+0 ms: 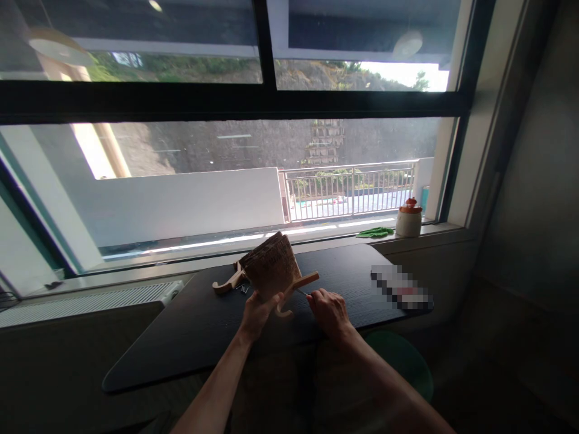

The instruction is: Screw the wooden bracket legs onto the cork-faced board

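My left hand point(259, 312) is closed on a brown block-shaped piece point(271, 265) with a rough, dark top edge, held tilted above the table. Against its right side lies a light wooden bar point(307, 279), with a curved wooden piece point(284, 313) below it. My right hand point(328, 307) is closed round a thin metal tool point(301, 292) that points at the bar; the tool's handle is hidden in the fingers, so its exact kind does not show. Left of the block, a curved wooden leg point(225, 285) rests on the table beside several small screws point(244, 289).
The dark table point(181, 337) stands against the window. On its right lies a pixelated object point(402, 289). A white jar with an orange lid point(409, 218) and a green item point(375, 232) sit on the sill. A green stool point(400, 358) is below right, a radiator point(99, 303) left.
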A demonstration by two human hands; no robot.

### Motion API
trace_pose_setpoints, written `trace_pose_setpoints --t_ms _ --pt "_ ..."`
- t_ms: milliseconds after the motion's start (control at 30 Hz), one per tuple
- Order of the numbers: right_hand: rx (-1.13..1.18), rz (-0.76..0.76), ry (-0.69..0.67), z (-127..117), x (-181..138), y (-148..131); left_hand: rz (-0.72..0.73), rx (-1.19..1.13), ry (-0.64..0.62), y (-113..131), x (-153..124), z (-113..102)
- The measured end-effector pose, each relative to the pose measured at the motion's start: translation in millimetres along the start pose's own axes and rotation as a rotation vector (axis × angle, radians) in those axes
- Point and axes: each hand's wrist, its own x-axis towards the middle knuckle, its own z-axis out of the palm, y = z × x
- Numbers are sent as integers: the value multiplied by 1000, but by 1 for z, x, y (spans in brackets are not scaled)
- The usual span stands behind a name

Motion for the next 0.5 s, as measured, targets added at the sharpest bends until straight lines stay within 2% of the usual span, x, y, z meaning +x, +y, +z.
trace_pose_setpoints --t_ms 200,500 --pt "40 12 -13 -7 -1 -4 0 11 -3 1 0 1" --pt "49 -47 17 -11 2 -2 -9 5 -4 -8 3 -3"
